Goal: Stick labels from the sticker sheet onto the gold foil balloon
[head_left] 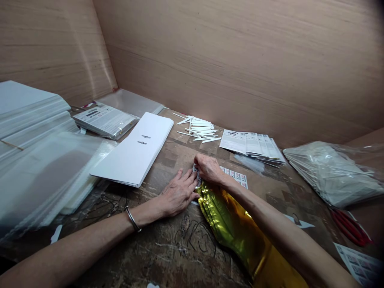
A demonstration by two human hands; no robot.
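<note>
Shiny gold crinkled foil (225, 218) lies on the brown counter (144, 256), its end beside both hands. The left hand (178, 194) rests flat, fingers slightly spread; the right hand (208, 168) is curled, its hold hidden. Labels fill the visible part of the white printed sticker sheet (237, 176), so labelling seems unfinished.

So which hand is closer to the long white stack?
Left. The left hand lies right of the white stack; the right hand is farther right, at the far end of the gold foil.
</note>
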